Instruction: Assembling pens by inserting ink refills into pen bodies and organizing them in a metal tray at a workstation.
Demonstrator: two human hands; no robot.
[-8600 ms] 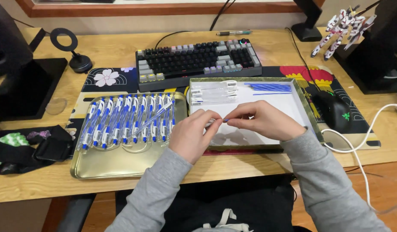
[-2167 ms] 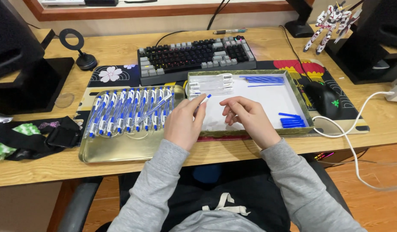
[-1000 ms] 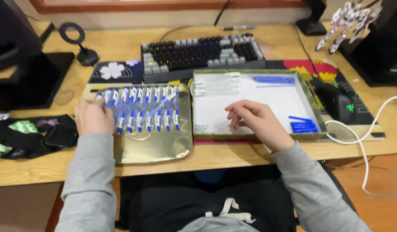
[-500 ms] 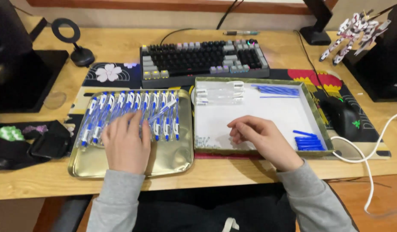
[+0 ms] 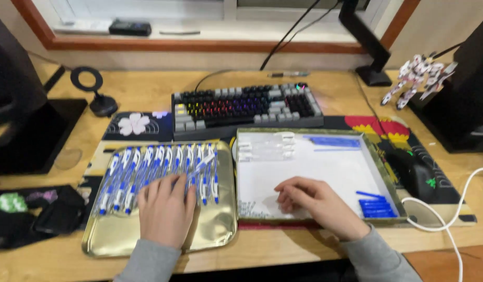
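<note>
One wooden desk (image 5: 147, 89) carries one keyboard (image 5: 246, 107) at 12 o'clock and two trays: a gold tray (image 5: 220, 230) at 8 o'clock, a white-lined tray (image 5: 325, 167) at 4. Roughly ten blue-and-white pens (image 5: 147, 169) lie in a row on the gold tray. The left hand (image 5: 165, 209) rests flat, fingers spread, on the pens' lower ends; half a second ago it lay further left. The right hand (image 5: 314, 201) rests loosely curled in the white-lined tray, holding nothing visible.

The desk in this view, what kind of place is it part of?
Probably a home computer desk used for small assembly work. A backlit keyboard and a mouse sit behind two trays; the gold tray holds a row of blue-and-white pens, and a robot figurine stands nearby.
</note>
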